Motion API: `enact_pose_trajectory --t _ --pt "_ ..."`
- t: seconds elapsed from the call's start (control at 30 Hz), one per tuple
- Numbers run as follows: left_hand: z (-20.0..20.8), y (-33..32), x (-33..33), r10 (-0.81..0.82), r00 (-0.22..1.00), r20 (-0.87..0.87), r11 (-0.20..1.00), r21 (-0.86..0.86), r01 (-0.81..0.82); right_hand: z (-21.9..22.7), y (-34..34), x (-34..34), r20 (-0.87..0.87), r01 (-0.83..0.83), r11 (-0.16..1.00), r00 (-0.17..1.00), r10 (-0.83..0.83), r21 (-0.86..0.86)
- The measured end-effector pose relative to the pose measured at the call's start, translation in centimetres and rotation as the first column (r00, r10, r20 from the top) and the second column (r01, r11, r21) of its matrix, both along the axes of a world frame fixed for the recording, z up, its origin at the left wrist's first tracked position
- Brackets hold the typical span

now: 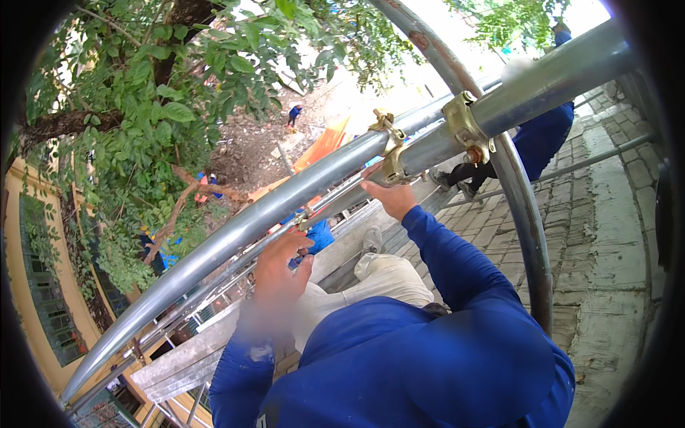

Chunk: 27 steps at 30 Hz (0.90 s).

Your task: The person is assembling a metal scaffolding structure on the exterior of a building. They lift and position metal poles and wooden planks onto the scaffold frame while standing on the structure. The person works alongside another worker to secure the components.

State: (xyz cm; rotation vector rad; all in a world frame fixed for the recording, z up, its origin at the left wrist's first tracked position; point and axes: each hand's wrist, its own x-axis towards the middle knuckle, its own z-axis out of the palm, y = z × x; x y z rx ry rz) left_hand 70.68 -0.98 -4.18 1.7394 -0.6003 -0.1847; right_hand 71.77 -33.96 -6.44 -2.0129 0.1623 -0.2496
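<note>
Two long galvanized scaffold pipes run side by side across the view, the far pipe (264, 198) and the near pipe (430, 146). A brass-coloured scaffold clamp (391, 146) sits on them. Just below it, my right hand (394, 198) grips the near pipe, thumb in front and fingers partly hidden behind. Lower left, my left hand (280, 262) is curled beside the pipes, a small dark blue bit showing between thumb and fingers; I cannot tell what it is. Another clamp (467, 128) with a bolt joins the near pipe to a rusty upright pipe (523, 207).
A co-worker in blue (546, 139) is at the right, behind the pipes, near a block wall (571, 235). Scaffold planks (189, 357) lie below left. Leafy branches (178, 110) hang at the upper left. Far below, a person (294, 115) stands near an orange tarp (325, 146).
</note>
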Motion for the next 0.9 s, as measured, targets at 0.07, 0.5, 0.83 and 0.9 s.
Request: enact_pose_trajectory --t 0.07,0.5,0.83,0.9 --pt "-2.0 -2.1 1.4 -0.071 0.997 0.023 0.997 0.013 0.071 -0.6 0.0 -0.1 0.014 0.008 0.996 1.000 -0.010 0.094" --pt "-15.9 -21.9 5.7 -0.155 0.987 -0.038 0.858 -0.501 0.115 -5.3 -1.9 1.4 0.189 -0.311 0.905 0.946 0.265 0.291" --pt "-20.5 -25.9 4.8 0.294 0.924 0.244 0.911 -0.364 -0.194 -10.1 -4.9 4.7 0.587 -0.600 0.769 0.710 0.388 0.218" --pt "-21.2 -26.2 4.6 0.406 0.874 0.268 0.907 -0.237 -0.348 -10.8 -5.8 6.0 0.692 -0.698 0.698 0.583 0.425 0.159"
